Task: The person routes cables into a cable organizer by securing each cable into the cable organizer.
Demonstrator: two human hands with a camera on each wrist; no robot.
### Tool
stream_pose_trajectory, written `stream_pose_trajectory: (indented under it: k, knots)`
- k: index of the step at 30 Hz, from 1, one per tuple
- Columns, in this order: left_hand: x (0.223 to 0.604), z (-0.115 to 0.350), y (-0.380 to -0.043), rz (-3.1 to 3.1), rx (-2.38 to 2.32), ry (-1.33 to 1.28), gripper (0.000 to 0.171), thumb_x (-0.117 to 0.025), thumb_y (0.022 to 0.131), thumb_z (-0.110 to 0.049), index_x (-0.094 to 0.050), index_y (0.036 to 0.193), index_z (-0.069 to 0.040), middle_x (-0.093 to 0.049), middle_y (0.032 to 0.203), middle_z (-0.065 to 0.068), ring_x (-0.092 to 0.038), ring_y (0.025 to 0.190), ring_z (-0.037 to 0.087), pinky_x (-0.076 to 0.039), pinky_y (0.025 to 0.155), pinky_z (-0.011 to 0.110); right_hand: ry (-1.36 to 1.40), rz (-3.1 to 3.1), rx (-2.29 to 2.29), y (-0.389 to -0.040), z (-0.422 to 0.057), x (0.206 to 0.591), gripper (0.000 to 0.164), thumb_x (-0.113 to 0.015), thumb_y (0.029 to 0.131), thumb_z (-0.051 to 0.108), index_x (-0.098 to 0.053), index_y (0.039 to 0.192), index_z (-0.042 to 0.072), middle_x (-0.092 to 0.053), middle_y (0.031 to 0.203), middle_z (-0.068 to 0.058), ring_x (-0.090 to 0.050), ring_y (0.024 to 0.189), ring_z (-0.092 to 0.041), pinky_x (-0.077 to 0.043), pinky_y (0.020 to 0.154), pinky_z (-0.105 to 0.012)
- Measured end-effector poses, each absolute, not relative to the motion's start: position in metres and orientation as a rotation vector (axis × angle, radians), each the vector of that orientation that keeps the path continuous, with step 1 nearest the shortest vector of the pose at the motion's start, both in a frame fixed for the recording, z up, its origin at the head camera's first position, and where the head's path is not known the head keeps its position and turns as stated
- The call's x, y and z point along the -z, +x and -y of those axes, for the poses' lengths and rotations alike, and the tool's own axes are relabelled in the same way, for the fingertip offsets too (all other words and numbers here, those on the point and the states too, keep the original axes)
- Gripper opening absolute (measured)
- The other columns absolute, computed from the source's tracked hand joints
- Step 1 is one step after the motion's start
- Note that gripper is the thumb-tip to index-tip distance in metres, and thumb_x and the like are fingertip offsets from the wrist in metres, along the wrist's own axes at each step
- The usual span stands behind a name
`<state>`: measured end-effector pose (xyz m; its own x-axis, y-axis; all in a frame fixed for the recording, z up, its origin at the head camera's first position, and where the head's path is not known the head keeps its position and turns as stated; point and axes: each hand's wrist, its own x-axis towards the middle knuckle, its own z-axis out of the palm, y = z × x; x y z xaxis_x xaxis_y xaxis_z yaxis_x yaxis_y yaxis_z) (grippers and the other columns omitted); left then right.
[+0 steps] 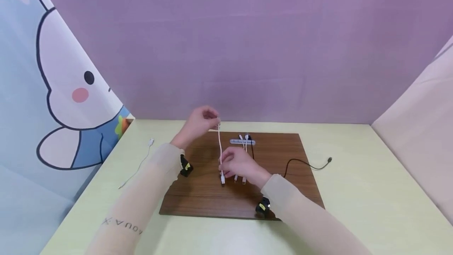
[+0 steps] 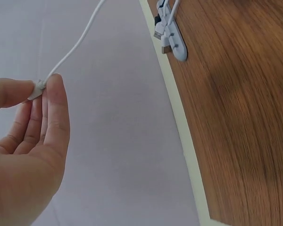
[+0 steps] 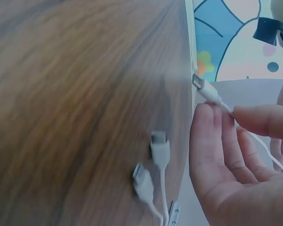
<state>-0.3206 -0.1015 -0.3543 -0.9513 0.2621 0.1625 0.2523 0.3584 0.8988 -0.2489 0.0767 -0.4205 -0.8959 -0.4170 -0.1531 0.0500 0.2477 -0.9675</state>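
Observation:
A white USB cable [image 1: 220, 145] hangs stretched between my two hands above the brown wooden board [image 1: 198, 200]. At its upper end, my left hand [image 1: 201, 123] pinches a white connector [image 2: 37, 89] between thumb and fingertips. Lower down, my right hand [image 1: 242, 165] pinches the cord just behind the white USB plug [image 3: 205, 89], whose metal tip points away from the fingers. Near the board's far edge lies a pale cable holder strip [image 1: 233, 141] with white and black cables running through it. Two white plugs [image 3: 160, 149] rest on the board beside my right hand.
Another white cable [image 1: 141, 163] lies on the pale table [image 1: 354, 192] left of the board. A black cable [image 1: 304, 161] extends past the board's right edge. Purple cloth [image 1: 247, 50] stands behind the table, and a cartoon-printed cloth [image 1: 63, 101] is at the left.

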Motion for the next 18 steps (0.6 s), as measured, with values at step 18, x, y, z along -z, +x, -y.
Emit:
stream_pose_trajectory:
  k: [18]
  knots:
    - [0.377,0.073,-0.334,-2.579,-1.632,0.551,0.024,-0.069,0.091,0.001,-0.067,0.115,0.0,-0.067,0.103,0.015,-0.066,0.093,0.03,-0.057,0.085,0.042,-0.24,-2.3,1.485,-0.246,-0.098,0.422,0.015,-0.068,0.087,-0.006,-0.061,0.1,-0.006,-0.067,0.08,-0.014,-0.066,0.065,-0.023,-0.06,0.064,-0.035]
